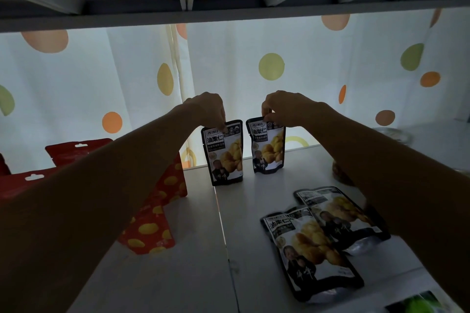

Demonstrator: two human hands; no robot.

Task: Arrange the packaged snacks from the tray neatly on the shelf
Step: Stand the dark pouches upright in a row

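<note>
Currently two black chestnut pouches are pinched by their top edges, the left pouch (223,154) by the left hand (207,109), the right pouch (268,146) by the right hand (284,108), upright on the shelf (198,249); bases should be squared before release

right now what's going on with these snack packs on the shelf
A person is standing two black snack pouches upright near the back of the shelf. The left hand pinches the top of one pouch and the right hand pinches the top of the other pouch. Nearer the front two more pouches lie flat and overlapping, and red packets stand to the left.
</note>
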